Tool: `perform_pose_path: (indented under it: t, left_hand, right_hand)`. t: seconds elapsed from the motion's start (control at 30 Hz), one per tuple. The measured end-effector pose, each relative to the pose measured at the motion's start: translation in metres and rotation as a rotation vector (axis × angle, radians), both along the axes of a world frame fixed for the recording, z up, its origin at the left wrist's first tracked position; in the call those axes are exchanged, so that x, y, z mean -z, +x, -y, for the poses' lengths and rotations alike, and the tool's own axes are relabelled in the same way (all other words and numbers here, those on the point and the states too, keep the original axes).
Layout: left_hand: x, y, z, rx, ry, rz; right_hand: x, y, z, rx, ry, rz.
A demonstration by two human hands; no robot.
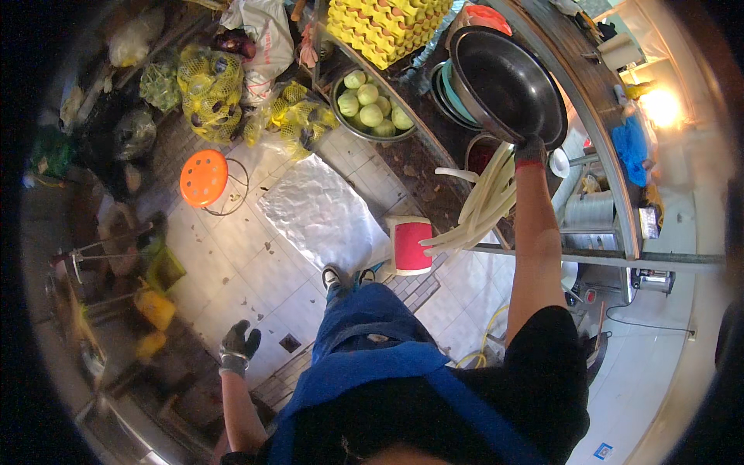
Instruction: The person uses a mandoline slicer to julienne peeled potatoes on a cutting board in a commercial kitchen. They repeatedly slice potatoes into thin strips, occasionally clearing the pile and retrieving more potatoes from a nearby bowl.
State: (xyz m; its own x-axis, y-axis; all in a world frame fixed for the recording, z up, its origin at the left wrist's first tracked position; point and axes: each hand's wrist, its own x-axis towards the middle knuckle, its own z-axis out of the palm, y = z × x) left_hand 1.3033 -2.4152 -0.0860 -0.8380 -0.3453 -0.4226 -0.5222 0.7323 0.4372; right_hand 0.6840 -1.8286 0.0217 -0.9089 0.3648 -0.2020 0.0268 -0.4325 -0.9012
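My right hand (530, 150), in a dark glove with a red cuff, grips the near rim of a large black basin (505, 81). The basin's inside faces up towards me, and nothing lies in it. Beside and partly under it are a teal bowl (450, 93) and metal bowls. Long pale vegetable stalks (482, 203) hang over the shelf edge close to my right wrist. A dark red container (479, 152) shows partly behind the stalks. On the other side, my left hand (239, 343), in a grey glove, hangs above the tiled floor with fingers apart, holding nothing.
Stacked yellow egg trays (386, 26) stand near a metal basin of round green vegetables (372, 104). An orange stool (203, 178), yellow net bags (209, 93) and a red-and-white bin (412, 245) sit around a silvery sheet (322, 212) on the floor.
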Motion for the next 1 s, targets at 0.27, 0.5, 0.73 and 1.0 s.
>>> perform_pose_path:
  t: [0.27,0.5,0.73,1.0]
  left_hand:
    - [-0.009,0.013,-0.033,-0.094,0.12,0.105]
    - [-0.011,-0.001,-0.078,-0.054,0.104,0.047]
    - [-0.019,-0.031,-0.101,-0.023,0.192,-0.001]
    - [-0.003,-0.102,-0.028,0.028,0.136,-0.091]
  right_hand:
    - [0.005,-0.056,0.035,0.027,0.01,0.028]
    - [0.01,-0.051,0.029,-0.047,0.017,0.13]
    - [0.033,-0.038,-0.014,-0.197,-0.118,0.223]
    - [0.067,0.008,-0.078,-0.273,0.596,-0.108]
